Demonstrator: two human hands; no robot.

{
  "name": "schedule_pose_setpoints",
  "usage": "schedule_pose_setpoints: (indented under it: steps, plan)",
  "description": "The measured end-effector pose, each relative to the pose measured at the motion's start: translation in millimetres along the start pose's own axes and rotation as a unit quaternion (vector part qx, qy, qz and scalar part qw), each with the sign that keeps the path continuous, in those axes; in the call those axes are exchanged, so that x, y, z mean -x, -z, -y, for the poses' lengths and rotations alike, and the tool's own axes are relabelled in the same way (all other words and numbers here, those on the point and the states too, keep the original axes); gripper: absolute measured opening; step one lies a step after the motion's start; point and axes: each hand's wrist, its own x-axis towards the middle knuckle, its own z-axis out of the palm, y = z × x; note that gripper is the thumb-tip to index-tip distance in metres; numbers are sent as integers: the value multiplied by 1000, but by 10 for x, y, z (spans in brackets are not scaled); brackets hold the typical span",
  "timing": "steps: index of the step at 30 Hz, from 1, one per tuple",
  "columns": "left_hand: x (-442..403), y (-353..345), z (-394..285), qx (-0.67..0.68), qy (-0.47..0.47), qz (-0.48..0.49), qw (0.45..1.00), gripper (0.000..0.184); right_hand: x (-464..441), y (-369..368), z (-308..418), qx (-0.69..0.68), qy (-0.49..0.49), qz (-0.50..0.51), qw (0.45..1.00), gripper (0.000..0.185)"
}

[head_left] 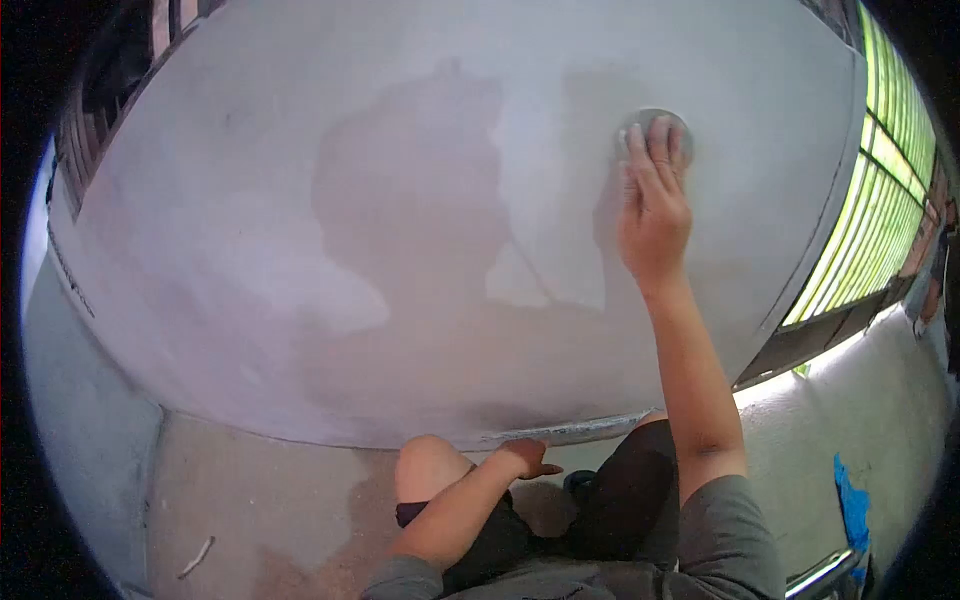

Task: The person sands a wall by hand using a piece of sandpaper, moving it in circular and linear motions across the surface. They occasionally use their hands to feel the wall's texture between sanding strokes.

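Observation:
A pale grey wall (230,200) fills most of the view, with the person's shadow on it. At the upper right, my right hand (655,190) presses a round grey disc (682,128) flat against the wall, fingers spread over its face. The disc's underside is hidden. Low in the middle, my left hand (528,458) rests near my knee, below the wall's bottom edge, and seems to hold nothing; its thumb and fingers are apart.
Slatted panels (870,220) with bright green light stand beyond the wall's right edge. On the floor (250,480) lies a small pale stick (197,557) at the lower left. Blue material (852,505) and a shiny metal tube (820,575) are at the lower right.

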Motion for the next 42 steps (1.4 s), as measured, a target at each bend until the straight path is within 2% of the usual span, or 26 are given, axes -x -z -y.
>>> schedule_pose_setpoints:
  steps: [2,5,6,7,9,12,16,18,22,24,27,30,32,35,40,42]
  plan:
    - [20,-31,24,-5,-3,-16,1000,91,-11,-43,125,9,26,19,999,41]
    - [-200,-150,114,-11,20,42,999,84,-4,-46,258,-26,68,61,995,41]
    - [-87,-80,78,3,2,4,1000,83,-57,-95,255,-10,82,51,995,41]
    - [-115,-22,48,-31,-3,20,999,82,-314,-184,229,-24,128,29,991,41]
    - [-162,0,83,-15,-9,22,1000,81,-412,-135,180,26,89,13,996,41]
    - [-89,-81,85,-9,-1,71,997,81,-739,-117,118,41,95,-11,995,38]
    - [-69,-119,151,31,-16,-16,999,84,-1111,-83,-167,72,57,-41,995,34]
    - [-112,-192,189,18,-12,5,1000,85,-1215,-47,-270,64,31,-90,993,31]
    - [-176,-253,249,25,1,12,1000,88,-1240,-119,-165,70,24,-93,993,29]
    - [-112,-198,228,20,5,14,1000,88,-1163,-116,-76,9,140,-11,990,29]
    - [-48,-140,173,26,-2,15,1000,89,-1137,-43,-64,19,157,1,987,29]
    - [-132,-270,286,23,-12,-28,999,85,-1127,3,-60,52,158,13,986,35]
    - [-203,-348,374,38,-61,-41,997,86,-1097,7,-62,55,167,13,984,35]
    - [77,-61,90,25,-23,-5,999,86,-1099,30,-93,51,183,19,982,36]
    - [-139,-238,251,25,-11,-7,1000,85,-1297,49,-313,57,188,13,980,32]
    - [-165,-273,289,38,-13,-13,999,85,-1386,56,-389,72,116,-36,990,34]
